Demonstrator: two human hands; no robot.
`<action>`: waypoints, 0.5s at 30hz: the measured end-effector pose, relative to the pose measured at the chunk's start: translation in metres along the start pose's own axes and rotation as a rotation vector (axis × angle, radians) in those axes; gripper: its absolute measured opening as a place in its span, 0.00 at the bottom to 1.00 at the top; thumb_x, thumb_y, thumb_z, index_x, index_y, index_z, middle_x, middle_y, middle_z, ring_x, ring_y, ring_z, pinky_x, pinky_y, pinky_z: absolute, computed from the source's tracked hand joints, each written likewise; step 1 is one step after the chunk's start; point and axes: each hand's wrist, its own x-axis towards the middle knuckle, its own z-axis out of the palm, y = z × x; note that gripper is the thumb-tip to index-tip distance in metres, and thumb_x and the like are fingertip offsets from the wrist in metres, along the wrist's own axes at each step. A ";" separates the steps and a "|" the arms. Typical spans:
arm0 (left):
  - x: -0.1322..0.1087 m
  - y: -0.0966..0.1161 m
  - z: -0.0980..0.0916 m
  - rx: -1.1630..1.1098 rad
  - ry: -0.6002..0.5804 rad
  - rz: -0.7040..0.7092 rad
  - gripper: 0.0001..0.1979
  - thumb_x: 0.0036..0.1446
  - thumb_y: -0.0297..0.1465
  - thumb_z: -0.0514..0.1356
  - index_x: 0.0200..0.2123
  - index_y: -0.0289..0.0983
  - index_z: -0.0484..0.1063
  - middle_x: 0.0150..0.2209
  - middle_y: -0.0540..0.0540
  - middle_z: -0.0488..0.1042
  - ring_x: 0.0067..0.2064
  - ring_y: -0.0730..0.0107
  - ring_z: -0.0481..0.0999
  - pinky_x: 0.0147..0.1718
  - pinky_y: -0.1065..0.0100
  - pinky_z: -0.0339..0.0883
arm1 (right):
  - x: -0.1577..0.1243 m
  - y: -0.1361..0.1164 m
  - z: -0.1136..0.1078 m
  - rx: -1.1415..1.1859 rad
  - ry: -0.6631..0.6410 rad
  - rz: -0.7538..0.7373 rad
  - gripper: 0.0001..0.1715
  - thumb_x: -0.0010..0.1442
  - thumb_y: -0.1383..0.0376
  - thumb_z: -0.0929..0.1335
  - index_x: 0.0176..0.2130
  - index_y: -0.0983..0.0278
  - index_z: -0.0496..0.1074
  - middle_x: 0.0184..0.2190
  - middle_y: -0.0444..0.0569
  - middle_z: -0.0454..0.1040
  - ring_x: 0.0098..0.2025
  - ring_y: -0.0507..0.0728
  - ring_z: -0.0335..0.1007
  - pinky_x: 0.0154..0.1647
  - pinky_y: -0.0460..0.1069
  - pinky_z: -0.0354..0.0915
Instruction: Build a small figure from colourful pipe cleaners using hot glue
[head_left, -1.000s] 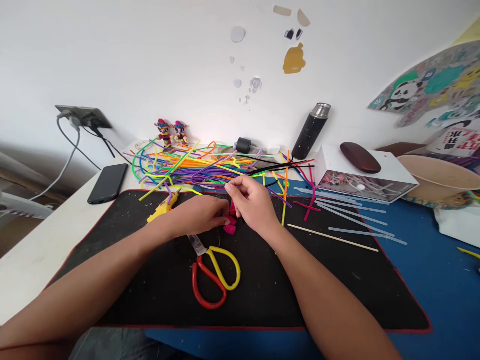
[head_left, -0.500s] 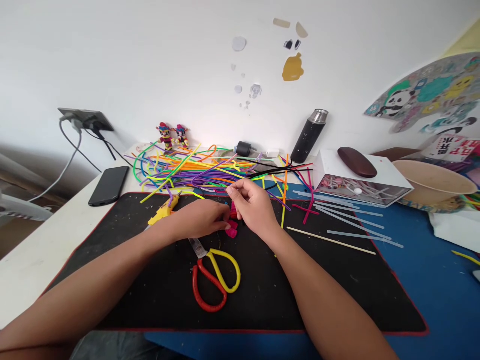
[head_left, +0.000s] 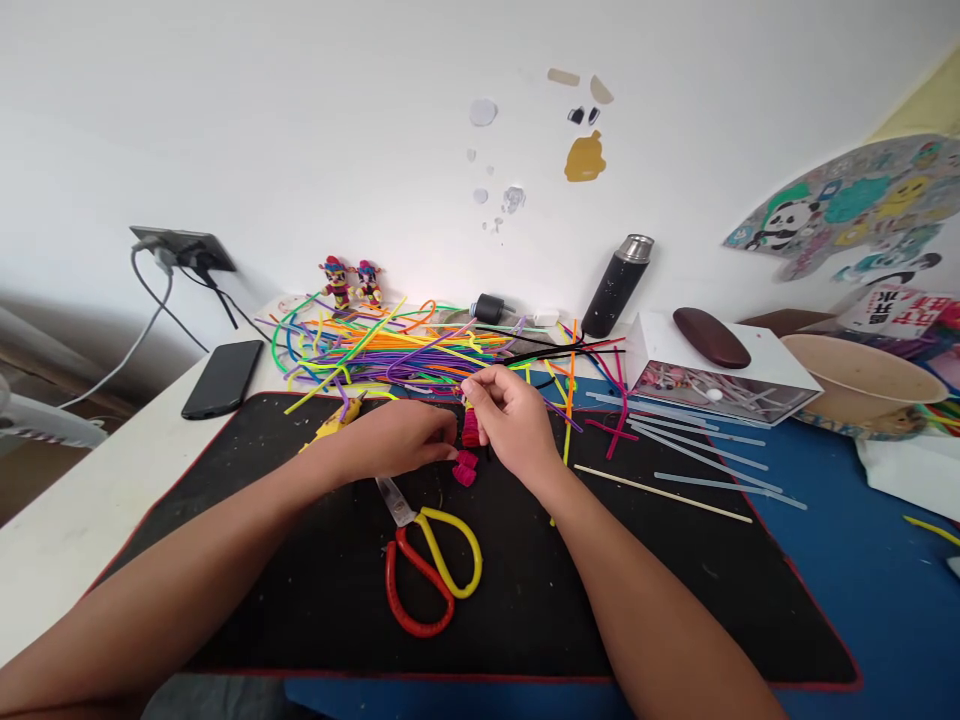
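The right hand [head_left: 514,418] is pinching the far end of a fuzzy red-and-pink piece [head_left: 466,463]; the left hand [head_left: 412,437] is touching its near end, grip unconfirmed. The long axis is running between them, toward the counter's [head_left: 71,545] front edge.

The small craft piece [head_left: 466,470] showed magenta and red. The scissors [head_left: 406,518] had 1 red handle [head_left: 391,580] and 1 yellow handle [head_left: 478,560]. The mat [head_left: 525,610] was black with a red edge, the surface [head_left: 877,560] part white, part blue. The pipe cleaners [head_left: 420,355] mixed purple, orange, green and yellow; the flask [head_left: 618,288] was black and silver.
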 end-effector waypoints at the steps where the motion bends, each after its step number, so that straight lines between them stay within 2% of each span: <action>1: 0.000 -0.001 -0.002 0.002 0.006 -0.006 0.07 0.66 0.37 0.60 0.38 0.42 0.77 0.34 0.48 0.80 0.34 0.62 0.77 0.31 0.66 0.58 | 0.000 0.000 0.000 -0.001 -0.001 0.001 0.17 0.70 0.50 0.68 0.37 0.59 0.72 0.21 0.38 0.70 0.16 0.50 0.63 0.18 0.46 0.57; 4: -0.001 -0.004 -0.009 0.006 0.044 -0.047 0.09 0.67 0.39 0.60 0.38 0.42 0.76 0.32 0.49 0.79 0.32 0.62 0.75 0.30 0.65 0.57 | -0.001 -0.001 0.000 -0.015 0.015 -0.007 0.16 0.70 0.51 0.69 0.37 0.59 0.72 0.20 0.38 0.69 0.16 0.51 0.63 0.19 0.46 0.57; 10: -0.001 -0.012 -0.021 -0.057 0.246 -0.127 0.11 0.67 0.42 0.58 0.37 0.41 0.71 0.33 0.49 0.78 0.32 0.63 0.74 0.31 0.65 0.58 | 0.001 -0.005 -0.003 0.032 0.055 -0.003 0.19 0.69 0.48 0.69 0.37 0.60 0.72 0.19 0.37 0.68 0.17 0.51 0.63 0.19 0.46 0.58; 15: 0.000 -0.012 -0.013 -0.042 0.217 -0.108 0.11 0.66 0.41 0.59 0.34 0.41 0.67 0.30 0.50 0.75 0.30 0.64 0.71 0.29 0.65 0.55 | 0.000 -0.006 -0.002 0.034 0.051 0.026 0.21 0.68 0.45 0.70 0.36 0.60 0.72 0.18 0.37 0.67 0.16 0.52 0.63 0.19 0.47 0.58</action>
